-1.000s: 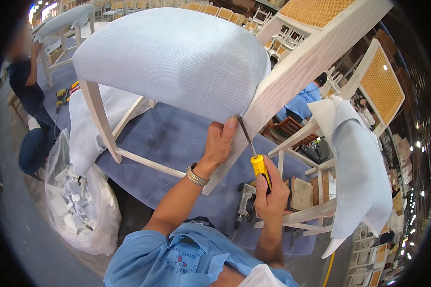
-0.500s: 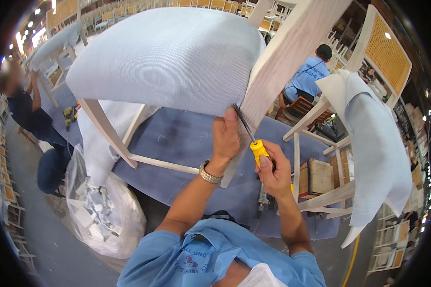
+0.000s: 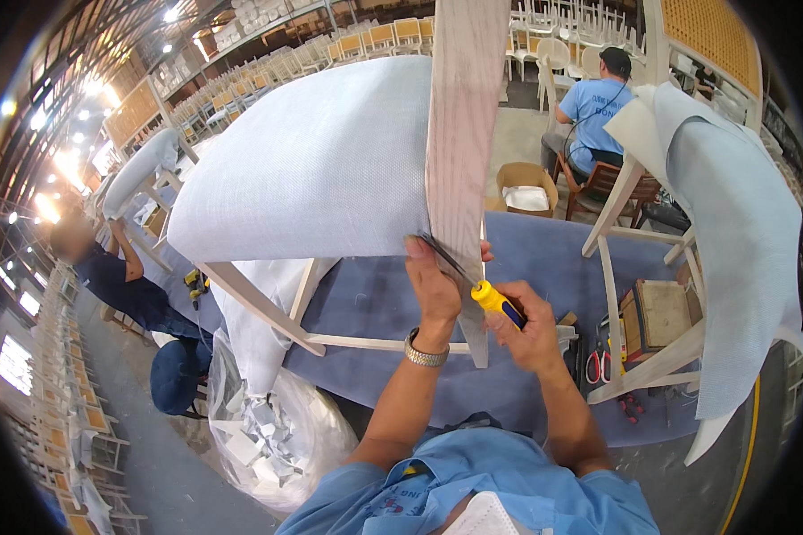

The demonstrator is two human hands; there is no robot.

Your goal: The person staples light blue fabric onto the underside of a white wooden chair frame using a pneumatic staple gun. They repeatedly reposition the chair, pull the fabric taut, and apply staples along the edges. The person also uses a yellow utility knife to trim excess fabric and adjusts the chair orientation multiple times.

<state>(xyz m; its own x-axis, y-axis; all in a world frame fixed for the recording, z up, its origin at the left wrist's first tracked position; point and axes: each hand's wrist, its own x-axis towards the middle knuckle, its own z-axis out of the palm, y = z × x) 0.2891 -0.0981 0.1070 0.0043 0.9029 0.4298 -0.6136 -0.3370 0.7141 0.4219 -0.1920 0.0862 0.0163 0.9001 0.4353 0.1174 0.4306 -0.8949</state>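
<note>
A chair with a pale blue fabric seat [image 3: 308, 156] and a whitewashed wooden leg [image 3: 459, 147] stands before me. My right hand [image 3: 528, 325] is closed round the yellow and black handle of a screwdriver [image 3: 500, 303]. Its dark shaft slants up and left, with the tip at the seat's lower corner against the leg. My left hand [image 3: 435, 290] grips that leg from behind; its thumb presses by the tool tip, and fingertips show past the leg's right side. The rest of those fingers is hidden by the wood.
Right of me stands another chair with loose fabric [image 3: 732, 205], near a wooden box [image 3: 658, 316] and red-handled scissors [image 3: 598, 366]. A plastic bag of scraps [image 3: 277, 446] sits at lower left. Co-workers are at left [image 3: 125, 276] and far right [image 3: 593, 111]. A blue-grey covered table [image 3: 375, 383] lies underneath.
The view has tilted up and shifted, so the chair leg looks more upright. Fingertips of my left hand now show beyond the leg. The screwdriver tip remains at the seat corner.
</note>
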